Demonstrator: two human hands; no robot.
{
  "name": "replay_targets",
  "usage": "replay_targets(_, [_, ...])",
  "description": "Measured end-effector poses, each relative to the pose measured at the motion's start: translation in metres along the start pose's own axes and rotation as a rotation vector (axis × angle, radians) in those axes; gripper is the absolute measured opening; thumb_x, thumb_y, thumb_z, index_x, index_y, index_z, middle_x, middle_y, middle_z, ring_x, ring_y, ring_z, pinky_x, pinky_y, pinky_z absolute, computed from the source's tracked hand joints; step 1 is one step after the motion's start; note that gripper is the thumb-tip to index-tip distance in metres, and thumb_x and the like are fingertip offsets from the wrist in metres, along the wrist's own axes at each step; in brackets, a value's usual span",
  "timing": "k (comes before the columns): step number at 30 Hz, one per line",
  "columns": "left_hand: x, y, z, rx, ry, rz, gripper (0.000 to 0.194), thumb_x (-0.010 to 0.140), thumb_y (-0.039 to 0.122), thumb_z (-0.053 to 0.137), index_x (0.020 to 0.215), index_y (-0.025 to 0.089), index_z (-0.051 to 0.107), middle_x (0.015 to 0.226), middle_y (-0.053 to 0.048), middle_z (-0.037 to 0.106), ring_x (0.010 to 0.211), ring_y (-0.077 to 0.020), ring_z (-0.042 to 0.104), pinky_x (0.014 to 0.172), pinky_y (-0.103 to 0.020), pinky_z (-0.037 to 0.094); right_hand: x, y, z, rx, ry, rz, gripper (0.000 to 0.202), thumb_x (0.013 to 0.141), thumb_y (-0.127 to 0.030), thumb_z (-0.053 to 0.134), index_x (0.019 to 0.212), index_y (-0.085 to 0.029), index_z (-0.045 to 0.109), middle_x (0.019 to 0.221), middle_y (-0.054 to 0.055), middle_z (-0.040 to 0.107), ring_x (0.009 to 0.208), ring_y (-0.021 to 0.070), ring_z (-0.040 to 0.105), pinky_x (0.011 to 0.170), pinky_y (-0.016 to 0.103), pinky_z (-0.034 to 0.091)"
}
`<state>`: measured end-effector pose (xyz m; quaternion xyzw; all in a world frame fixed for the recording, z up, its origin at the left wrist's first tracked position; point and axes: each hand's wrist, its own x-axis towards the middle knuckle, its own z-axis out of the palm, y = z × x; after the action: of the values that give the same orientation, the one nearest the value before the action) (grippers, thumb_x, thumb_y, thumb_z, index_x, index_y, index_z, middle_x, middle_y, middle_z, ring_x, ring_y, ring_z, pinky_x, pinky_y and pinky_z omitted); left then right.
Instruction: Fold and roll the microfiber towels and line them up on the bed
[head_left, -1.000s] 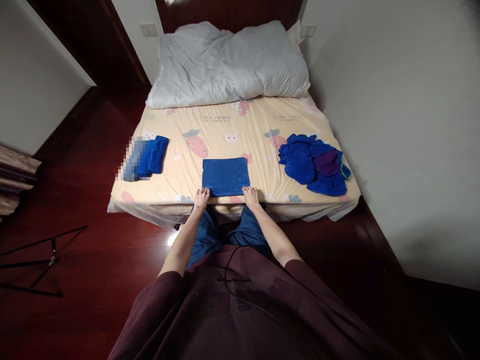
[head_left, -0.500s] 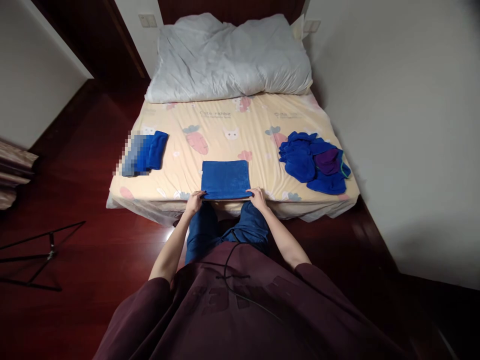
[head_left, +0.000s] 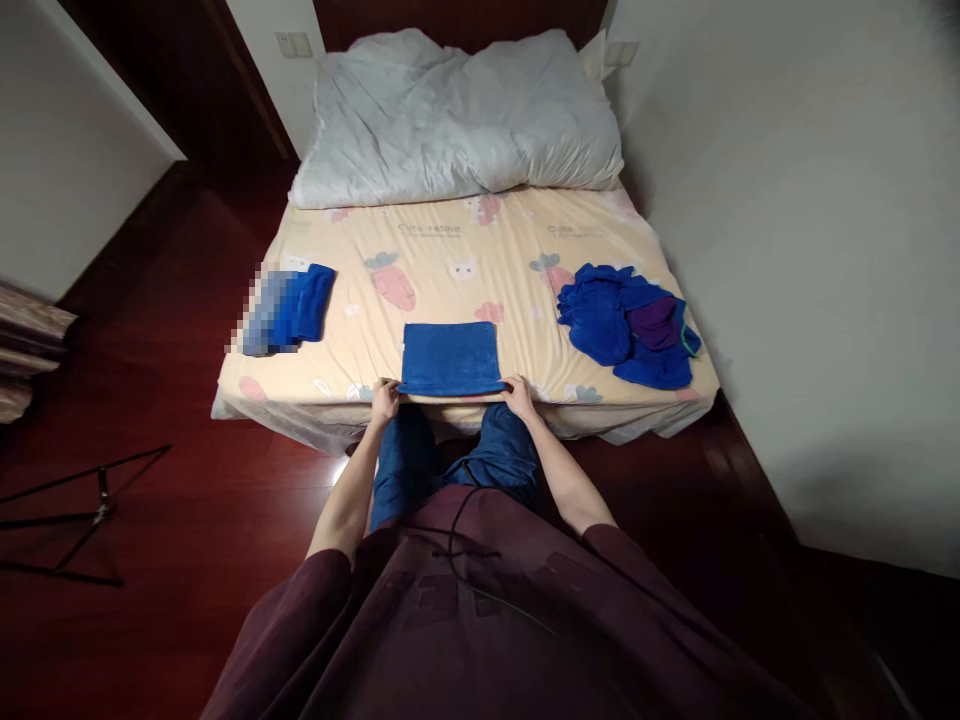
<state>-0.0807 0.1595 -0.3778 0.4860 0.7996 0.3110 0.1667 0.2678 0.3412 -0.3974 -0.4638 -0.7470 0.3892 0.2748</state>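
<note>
Blue cloth (head_left: 450, 357) lies on the bed (head_left: 360, 345), its near corners seemingly clamped in left hand (head_left: 385, 400) and right hand (head_left: 518, 398) fingers

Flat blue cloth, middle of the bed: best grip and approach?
Probably a pinch at both ends of its near edge, coming from the person's side. The blue cloth lies flat with that edge along the front of the bed, so its ends look easiest to reach. The left hand and right hand grip there, one per end.
</note>
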Motion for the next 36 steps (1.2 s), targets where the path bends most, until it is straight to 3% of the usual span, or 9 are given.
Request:
replay_targets(1, [0.000,0.000,-0.001,0.006,0.004,-0.005,0.027,0.086,0.017,0.053,0.102,0.017,0.074,0.106,-0.013,0.060,0.111,-0.0288,0.059,0.108,-0.044,0.048,0.000,0.000,-0.001,0.002,0.005,-0.003,0.007,0.079,-0.023,0.064,0.077,-0.020,0.070,0.085,0.006,0.059,0.081,0.0229,0.059,0.082,0.039,0.055])
replay_targets(4, [-0.001,-0.003,-0.002,0.022,0.007,-0.018,0.022,0.092,0.025,0.052,0.099,0.017,0.071,0.105,-0.013,0.058,0.111,-0.0294,0.057,0.108,-0.046,0.047,0.000,0.002,-0.002,-0.004,0.003,-0.017,0.026,0.086,-0.040,0.065,0.067,-0.023,0.058,0.079,0.004,0.055,0.075,0.0213,0.055,0.078,0.037,0.053])
replay_targets(9, [-0.002,-0.004,-0.003,0.083,-0.009,-0.040,0.023,0.096,0.030,0.049,0.099,0.019,0.070,0.106,-0.013,0.058,0.114,-0.0302,0.056,0.108,-0.047,0.046,0.001,0.005,-0.001,-0.021,-0.004,-0.054,0.037,0.093,-0.055,0.057,0.072,-0.024,0.057,0.082,0.006,0.057,0.079,0.0228,0.058,0.081,0.037,0.052])
replay_targets(19, [0.002,0.003,0.000,0.186,-0.039,-0.163,0.033,0.099,0.037,0.047,0.101,0.018,0.073,0.115,-0.017,0.060,0.120,-0.0342,0.054,0.105,-0.052,0.047,0.008,0.009,0.003,-0.108,0.023,-0.042,0.040,0.095,-0.053,0.054,0.068,-0.024,0.059,0.078,0.008,0.062,0.085,0.0248,0.061,0.085,0.037,0.053])
replay_targets(25, [0.002,0.011,-0.003,0.178,-0.048,-0.246,0.036,0.098,0.041,0.049,0.103,0.018,0.076,0.120,-0.018,0.063,0.123,-0.0365,0.054,0.106,-0.053,0.046,0.011,0.007,0.005,-0.178,0.029,0.026,0.028,0.090,-0.038,0.059,0.066,-0.023,0.063,0.080,0.009,0.069,0.087,0.0254,0.066,0.088,0.037,0.053])
replay_targets(31, [0.004,0.019,-0.007,0.187,-0.064,-0.306,0.039,0.095,0.041,0.051,0.105,0.016,0.078,0.127,-0.018,0.065,0.125,-0.0366,0.056,0.108,-0.051,0.044,0.008,0.001,0.007,-0.206,0.058,0.082,0.025,0.085,-0.035,0.062,0.064,-0.022,0.067,0.078,0.010,0.073,0.080,0.0246,0.069,0.081,0.034,0.053])
replay_targets(36, [0.000,0.020,-0.009,0.160,-0.026,-0.325,0.037,0.092,0.044,0.055,0.100,0.018,0.080,0.119,-0.016,0.069,0.116,-0.0329,0.061,0.104,-0.046,0.047,0.002,-0.005,0.007,-0.213,0.113,0.127,0.024,0.083,-0.036,0.066,0.064,-0.022,0.067,0.075,0.009,0.072,0.073,0.0242,0.067,0.076,0.034,0.053])
